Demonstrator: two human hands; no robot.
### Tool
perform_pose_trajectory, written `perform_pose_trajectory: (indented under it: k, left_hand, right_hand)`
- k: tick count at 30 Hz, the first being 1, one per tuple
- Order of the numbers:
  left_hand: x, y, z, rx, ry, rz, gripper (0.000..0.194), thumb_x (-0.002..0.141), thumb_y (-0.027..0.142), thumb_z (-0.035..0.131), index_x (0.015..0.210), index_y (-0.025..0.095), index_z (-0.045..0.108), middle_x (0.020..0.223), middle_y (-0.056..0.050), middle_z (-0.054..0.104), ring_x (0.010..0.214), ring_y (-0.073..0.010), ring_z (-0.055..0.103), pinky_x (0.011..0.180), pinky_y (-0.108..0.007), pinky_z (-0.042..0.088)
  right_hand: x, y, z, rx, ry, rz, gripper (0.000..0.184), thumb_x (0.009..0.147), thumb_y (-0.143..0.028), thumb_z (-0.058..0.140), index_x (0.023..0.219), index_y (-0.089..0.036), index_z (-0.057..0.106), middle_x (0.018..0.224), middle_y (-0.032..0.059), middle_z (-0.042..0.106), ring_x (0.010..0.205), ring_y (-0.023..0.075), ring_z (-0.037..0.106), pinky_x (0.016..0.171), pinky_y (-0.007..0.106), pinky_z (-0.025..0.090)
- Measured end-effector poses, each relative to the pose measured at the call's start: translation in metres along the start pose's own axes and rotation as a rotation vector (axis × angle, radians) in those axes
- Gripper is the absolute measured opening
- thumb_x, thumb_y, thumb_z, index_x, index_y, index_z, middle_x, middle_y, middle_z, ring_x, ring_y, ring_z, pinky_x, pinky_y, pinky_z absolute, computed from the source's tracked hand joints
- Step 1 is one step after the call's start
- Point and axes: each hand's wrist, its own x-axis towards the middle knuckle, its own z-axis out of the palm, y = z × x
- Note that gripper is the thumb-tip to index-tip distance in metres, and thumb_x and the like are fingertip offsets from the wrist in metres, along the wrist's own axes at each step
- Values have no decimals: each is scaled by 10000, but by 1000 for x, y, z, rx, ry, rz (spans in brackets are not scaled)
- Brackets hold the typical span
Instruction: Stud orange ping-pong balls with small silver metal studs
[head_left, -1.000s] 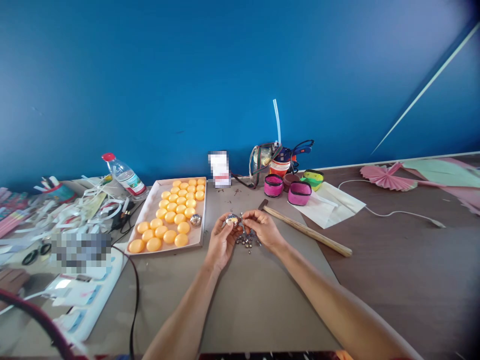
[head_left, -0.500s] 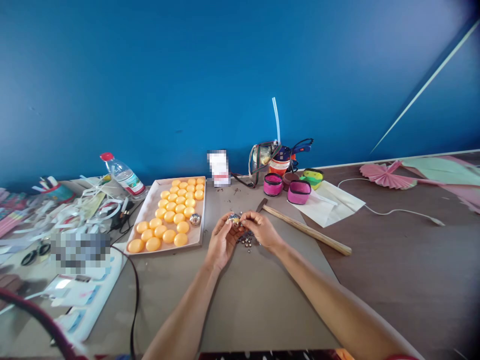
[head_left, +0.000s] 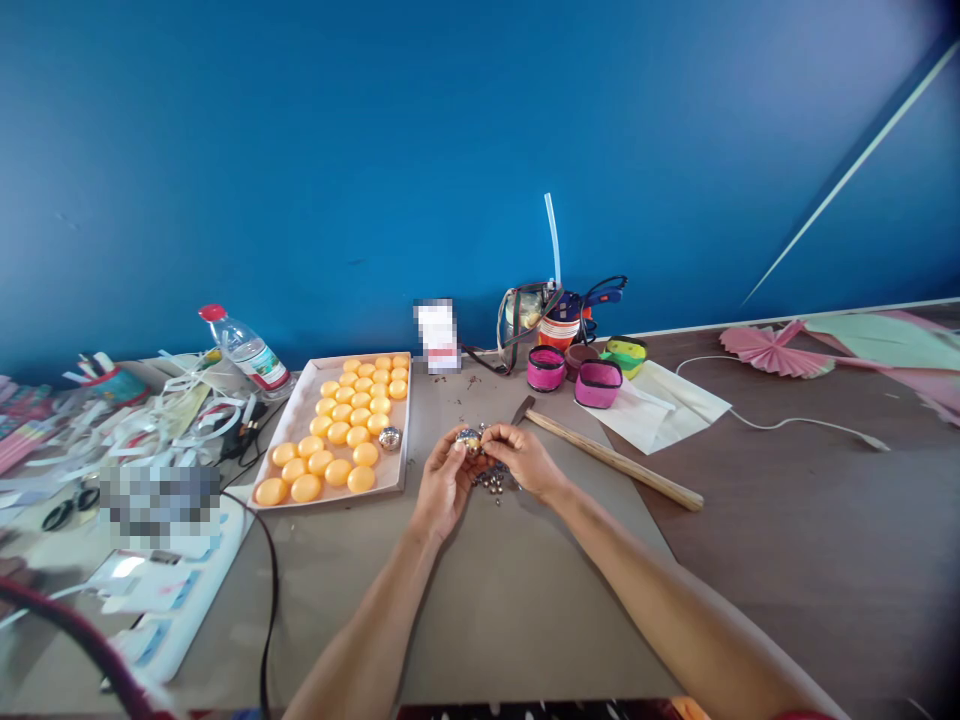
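Note:
A ball (head_left: 469, 440), orange and partly covered with shiny silver studs, is held in the fingers of my left hand (head_left: 442, 480). My right hand (head_left: 525, 460) has its thumb and forefinger pinched together at the ball's right side; whatever lies between those fingertips is too small to make out. Just below the ball, partly hidden by my fingers, a small pile of shiny metal studs (head_left: 493, 484) lies on the grey mat (head_left: 525, 620). To the left, a shallow tray (head_left: 259, 480) holds several plain orange balls (head_left: 338, 433) and one silver studded ball (head_left: 390, 438).
A wooden-handled hammer (head_left: 622, 462) lies right of my hands. Pink cases (head_left: 598, 384), white paper (head_left: 675, 405) and an orange-and-white cup (head_left: 559, 332) are behind it. A plastic bottle (head_left: 251, 350), a power strip (head_left: 187, 600) and a black cable (head_left: 271, 600) are on the left.
Both hands stay nearly in place around the ball. The right fingers remain pinched at its side, and the ball looks slightly turned.

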Motion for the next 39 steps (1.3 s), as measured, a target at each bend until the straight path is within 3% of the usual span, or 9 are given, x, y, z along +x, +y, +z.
perform_pose_trajectory:
  k: [20, 27, 39]
  left_hand:
    - [-2, -5, 0, 88, 24, 43, 339, 710, 309, 678, 1015, 186, 595, 835, -31, 660, 688, -141, 621, 721, -311, 485]
    - [-1, -9, -5, 181, 39, 88, 348, 723, 319, 664, 1042, 203, 588, 919, -42, 658, 717, -157, 629, 726, -319, 496]
    - [0, -11, -8, 309, 32, 129, 364, 736, 324, 649, 1064, 188, 574, 949, -54, 657, 736, -154, 631, 742, -306, 509]
  right_hand:
    - [1, 1, -2, -5, -5, 39, 122, 668, -283, 570, 713, -183, 515, 624, -50, 512, 579, 92, 471, 589, 231, 402]
    - [2, 4, -2, 1, -26, 58, 149, 659, -294, 581, 681, -184, 483, 572, -62, 495, 552, 93, 469, 577, 237, 394]
    - [3, 2, -1, -87, 37, 93, 131, 634, -268, 587, 658, -182, 491, 562, -59, 507, 539, 96, 477, 542, 226, 379]
